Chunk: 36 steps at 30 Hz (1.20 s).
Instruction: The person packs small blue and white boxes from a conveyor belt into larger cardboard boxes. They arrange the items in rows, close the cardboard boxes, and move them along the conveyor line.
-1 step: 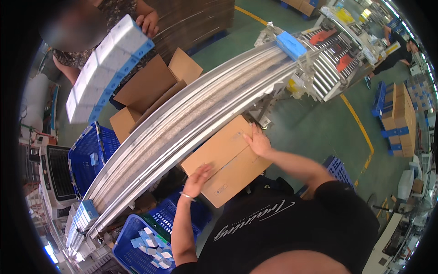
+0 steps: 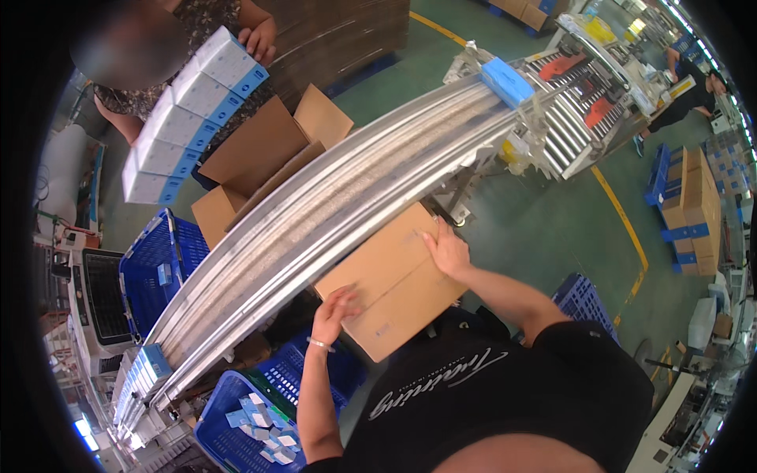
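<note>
Head view: closed carton (image 2: 394, 276) between left hand (image 2: 331, 314) and right hand (image 2: 450, 251)

One conveyor (image 2: 315, 186), the largest item, curves from lower left to upper right; its lower left end is cluttered and hard to make out. One closed carton lies just beside its near side, underside and support hidden. The left hand is at the carton's left edge, fingers loosely bent over the top and blurred. The right hand is at the opposite edge, fingers extended, thumb on top. Neither hand is clenched; whether either grips the carton cannot be told. Beyond the conveyor stands one open carton (image 2: 256, 150), its contents hidden by flaps. A co-worker's hand (image 2: 259, 38) is at the upper end of a row of packs (image 2: 185, 126), count five. One blue pack (image 2: 507, 82) rests at the conveyor's upper right end. Smallest items: one small box (image 2: 164, 274) visible in the far basket (image 2: 188, 243); several small boxes (image 2: 262, 419) in the near basket (image 2: 211, 433), overlapping, exact count not readable
</note>
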{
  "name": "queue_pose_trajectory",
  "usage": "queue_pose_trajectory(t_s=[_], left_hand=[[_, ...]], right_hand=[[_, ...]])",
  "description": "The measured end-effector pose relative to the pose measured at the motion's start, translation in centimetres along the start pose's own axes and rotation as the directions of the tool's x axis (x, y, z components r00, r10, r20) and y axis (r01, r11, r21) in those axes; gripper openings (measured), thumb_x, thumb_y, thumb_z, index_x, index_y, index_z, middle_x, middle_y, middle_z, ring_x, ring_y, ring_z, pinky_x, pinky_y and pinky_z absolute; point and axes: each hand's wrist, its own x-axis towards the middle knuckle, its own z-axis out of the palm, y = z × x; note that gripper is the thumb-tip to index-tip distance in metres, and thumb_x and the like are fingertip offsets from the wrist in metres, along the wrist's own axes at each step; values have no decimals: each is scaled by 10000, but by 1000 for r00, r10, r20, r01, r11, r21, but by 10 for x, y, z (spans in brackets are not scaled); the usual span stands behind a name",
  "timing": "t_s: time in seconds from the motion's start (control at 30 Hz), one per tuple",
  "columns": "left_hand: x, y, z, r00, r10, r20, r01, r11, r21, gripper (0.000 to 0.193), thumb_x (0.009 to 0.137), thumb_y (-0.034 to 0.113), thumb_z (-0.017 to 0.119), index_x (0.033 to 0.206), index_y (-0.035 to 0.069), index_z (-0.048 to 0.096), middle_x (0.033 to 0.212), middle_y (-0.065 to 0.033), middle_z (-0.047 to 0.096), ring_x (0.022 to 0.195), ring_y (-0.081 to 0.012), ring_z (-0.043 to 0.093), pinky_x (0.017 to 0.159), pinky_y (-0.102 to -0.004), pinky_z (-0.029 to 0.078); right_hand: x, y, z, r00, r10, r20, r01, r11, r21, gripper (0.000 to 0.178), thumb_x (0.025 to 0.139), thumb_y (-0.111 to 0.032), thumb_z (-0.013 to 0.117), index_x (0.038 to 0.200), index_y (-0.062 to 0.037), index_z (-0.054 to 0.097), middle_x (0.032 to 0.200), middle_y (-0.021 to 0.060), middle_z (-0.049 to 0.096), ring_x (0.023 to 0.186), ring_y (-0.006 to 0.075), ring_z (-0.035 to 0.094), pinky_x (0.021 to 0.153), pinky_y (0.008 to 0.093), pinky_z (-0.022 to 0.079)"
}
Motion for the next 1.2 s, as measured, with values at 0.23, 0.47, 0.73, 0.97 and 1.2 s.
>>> queue_pose_trajectory(t_s=[0.23, 0.47, 0.73, 0.97, 1.2], left_hand=[[-24, -242, -32, 867, -215, -449, 486, 564, 668, 367, 938, 319, 399, 1072, 13, 552, 892, -83, 647, 674, -217, 587, 584, -386, 462], [91, -92, 183, 823, -451, -345, 108, 721, -685, 600, 939, 494, 241, 1237, 39, 494, 1203, -91, 561, 1065, -269, 557, 898, -390, 469], [229, -78, 431, 810, -564, -162, 517, 816, -257, 677, 937, 521, 263, 1217, -52, 488, 1178, -135, 574, 1022, -287, 582, 871, -363, 474], [313, -45, 627, 835, -510, 205, 529, 645, -551, 684, 911, 588, 137, 1387, 137, 335, 1385, -63, 413, 1255, -296, 399, 1036, -420, 329], [439, -41, 740, 852, -267, 450, 523, 461, -717, 619, 890, 532, 342, 1349, 119, 369, 1333, -73, 458, 1191, -292, 463, 964, -450, 408]], right_hand=[[48, 90, -33, 983, -7, 182, -21, 989, 150, 511, 882, -494, 436, 1064, -35, 572, 837, 231, 630, 799, 401, 606, 710, 480, 472], [70, 232, -98, 962, 256, 92, -271, 918, 290, 588, 895, -513, 395, 911, 22, 639, 893, 269, 612, 881, 408, 588, 765, 463, 462], [61, 443, -267, 662, 748, 52, -737, 636, 227, 666, 871, -553, 365, 1060, 57, 555, 990, 278, 604, 956, 393, 583, 828, 442, 448], [189, 496, -423, 776, 626, -84, -607, 776, 171, 615, 814, -565, 480, 954, 29, 557, 938, 245, 623, 905, 376, 603, 788, 436, 464], [432, 528, -414, 894, -126, -429, 48, 981, -188, 574, 805, -444, 533, 1184, -14, 501, 1224, 239, 483, 1186, 351, 430, 968, 453, 347]])
